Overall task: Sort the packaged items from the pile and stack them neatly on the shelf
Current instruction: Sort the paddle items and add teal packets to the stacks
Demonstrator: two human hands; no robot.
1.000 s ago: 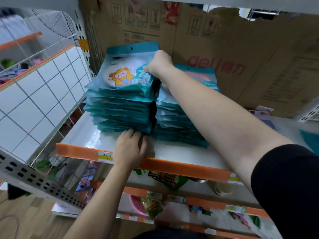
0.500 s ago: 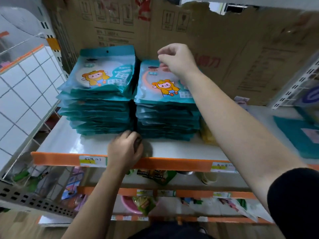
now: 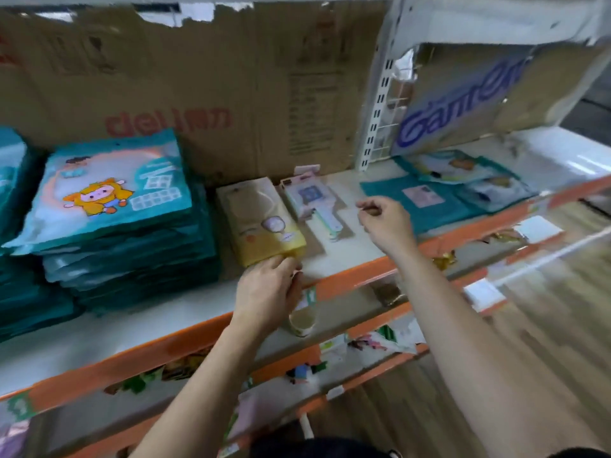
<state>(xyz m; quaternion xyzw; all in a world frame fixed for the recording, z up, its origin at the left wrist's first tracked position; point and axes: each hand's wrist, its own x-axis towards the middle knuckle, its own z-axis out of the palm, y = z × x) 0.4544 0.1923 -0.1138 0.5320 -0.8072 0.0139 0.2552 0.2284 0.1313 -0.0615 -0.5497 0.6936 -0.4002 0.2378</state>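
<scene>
Hands: both are over the upper shelf (image 3: pixel 139 325), apart from each other, with bare forearms reaching in from below.
Left hand (image 3: pixel 267 285): knuckles up, fingers curled down onto the near end of the yellow pack (image 3: pixel 261 223). I cannot tell whether it pinches the pack or only touches it.
Right hand (image 3: pixel 386 223): hovers above the shelf with fingers loosely curled and thumb close to forefinger. Nothing shows in it.
Yellow pack: lies flat, its long side running front to back, its near end close to the orange front lip (image 3: pixel 185 338).
Teal stack (image 3: pixel 115 206): tall pile of cartoon-printed pouches just left of the yellow pack, with a narrow gap between. A second teal stack (image 3: pixel 13 193) is cut by the left edge of the view.
Pale card pack (image 3: pixel 314 203): flat, just right of the yellow pack and angled slightly.
Loose pile (image 3: pixel 463 180): teal pouches lying flat and overlapping in the next bay, some near the lip.
Open room: a bare strip lies between the stacks and the lip, and a bare patch under the right hand.
Back edge: torn cardboard (image 3: pixel 198 77) lines the rear. A white slotted upright (image 3: pixel 377 110) divides the bays.
Below: a cup (image 3: pixel 302 320) stands on the lower shelf, with blurred goods around it.
</scene>
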